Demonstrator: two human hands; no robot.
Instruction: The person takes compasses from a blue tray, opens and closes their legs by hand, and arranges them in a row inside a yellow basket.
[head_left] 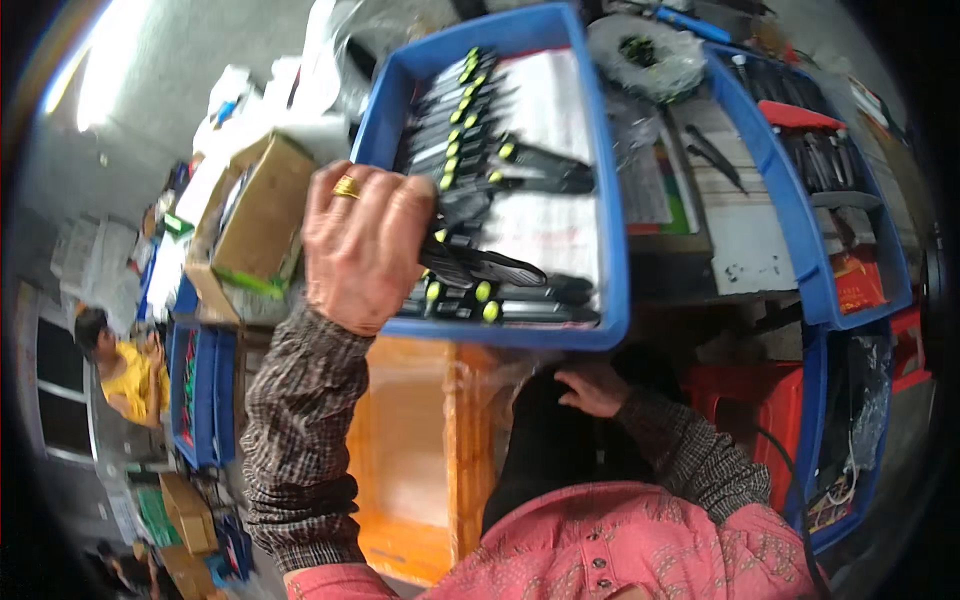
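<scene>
"What is at the far left?"

"A person in a yellow top sits in the background, beside stacked blue crates. Nearer stands an open cardboard box."

"And the wearer's hands?"

"They are apart. The left hand, with a gold ring, reaches over the near left corner of a blue tray. Its fingers appear closed on a dark-handled tool, palm down, so the handle points right, over the tray. The exact grip is hidden under the knuckles."

"What lies below it?"

"An orange crate is under the tray's near edge; whether it bears the tray, I cannot tell."

"And inside the tray?"

"Black tools with yellow-green dots lie in a close row along the left, perhaps lined up so each lifts out singly. A few lie loosely apart, on a white paper sheet that probably lines the floor."

"Where is the right hand?"

"The right hand hangs over the dark-trousered lap, fingers loosely bent, with nothing visible in it."

"Farther right?"

"A red plastic seat, then another blue tray, where upright dividers seem to keep its dark contents grouped."
</scene>
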